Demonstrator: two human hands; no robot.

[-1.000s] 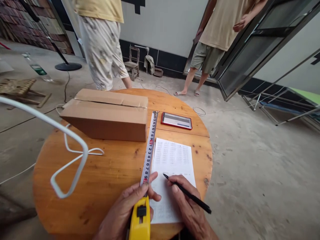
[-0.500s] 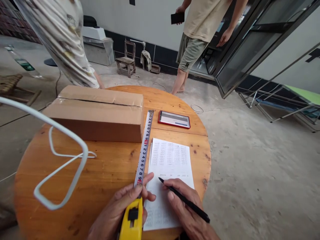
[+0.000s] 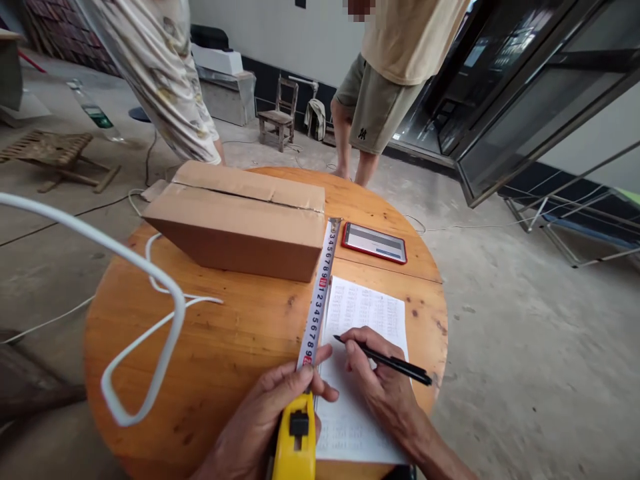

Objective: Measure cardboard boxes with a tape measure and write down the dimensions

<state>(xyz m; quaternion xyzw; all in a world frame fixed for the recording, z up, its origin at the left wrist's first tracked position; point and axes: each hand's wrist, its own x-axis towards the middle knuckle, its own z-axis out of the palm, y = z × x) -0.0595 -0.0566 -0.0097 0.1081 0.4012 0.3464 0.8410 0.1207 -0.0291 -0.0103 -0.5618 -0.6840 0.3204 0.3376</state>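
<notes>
Two things are gripped over the wooden surface (image 3: 245,340): the left hand (image 3: 270,407) curls its fingers around an extended yellow tape measure (image 3: 287,443) beside the paper (image 3: 353,417), the right hand (image 3: 383,380) pinches a black pen (image 3: 400,364) above it.

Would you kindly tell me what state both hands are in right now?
Left hand: holding the yellow tape measure, thumb on its extended blade.
Right hand: holding a black pen over the paper.
</notes>
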